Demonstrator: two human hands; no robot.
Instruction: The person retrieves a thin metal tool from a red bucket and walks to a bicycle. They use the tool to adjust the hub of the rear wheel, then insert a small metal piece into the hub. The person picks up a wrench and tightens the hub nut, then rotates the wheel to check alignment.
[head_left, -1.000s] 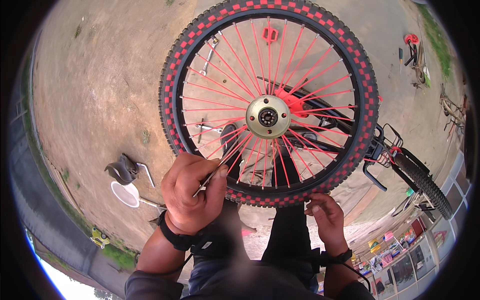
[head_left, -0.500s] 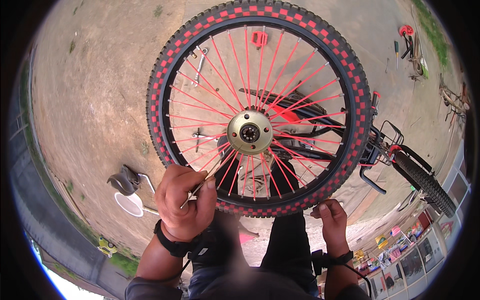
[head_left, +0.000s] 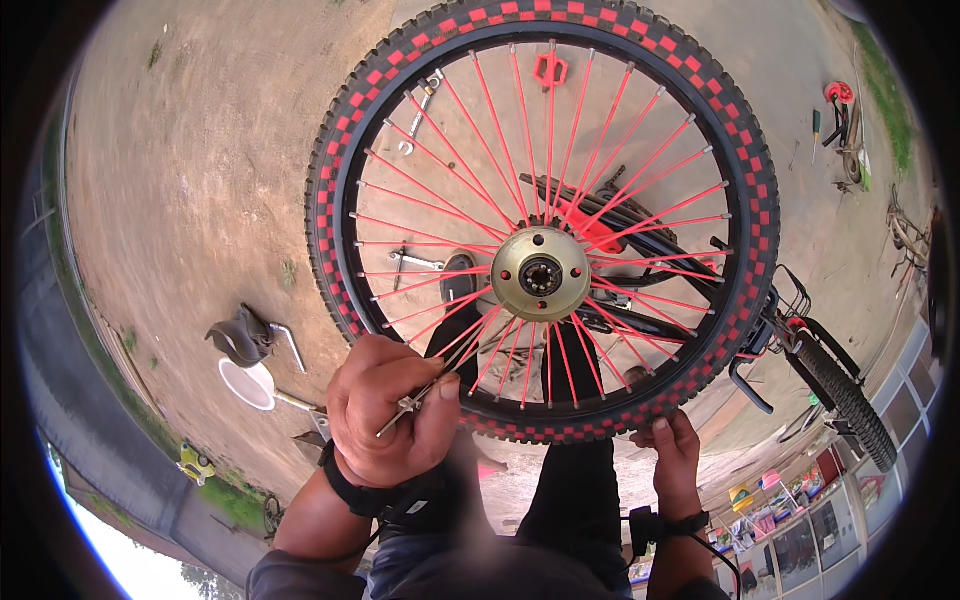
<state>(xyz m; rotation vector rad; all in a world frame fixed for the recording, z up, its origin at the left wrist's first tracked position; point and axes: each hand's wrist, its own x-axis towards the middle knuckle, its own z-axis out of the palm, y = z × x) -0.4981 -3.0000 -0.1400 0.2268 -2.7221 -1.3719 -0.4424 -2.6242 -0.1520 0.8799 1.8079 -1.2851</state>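
A bicycle wheel (head_left: pixel 540 25) with red-and-black checked tyre and red spokes is held up before me, its brass-coloured hub (head_left: pixel 517 290) near the middle. My left hand (head_left: pixel 390 415) is closed on thin metal rods (head_left: pixel 463 343) at the lower left rim; small fittings show by the thumb. My right hand (head_left: pixel 672 450) grips the tyre's lower right edge, fingertips partly hidden under it. My dark-clad legs and a shoe (head_left: pixel 457 277) show behind and below the spokes.
An overturned bicycle (head_left: pixel 840 395) lies right. Through the spokes show spanners (head_left: pixel 420 113) and a red pedal (head_left: pixel 550 72). A black saddle (head_left: pixel 240 335) and white round object (head_left: pixel 245 385) lie left, a screwdriver (head_left: pixel 815 128) upper right. Shopfront windows (head_left: pixel 830 540) line the lower right.
The wheel and both hands sit lower and farther right in view than half a second ago. Small fittings on the rods show more clearly by my left thumb.
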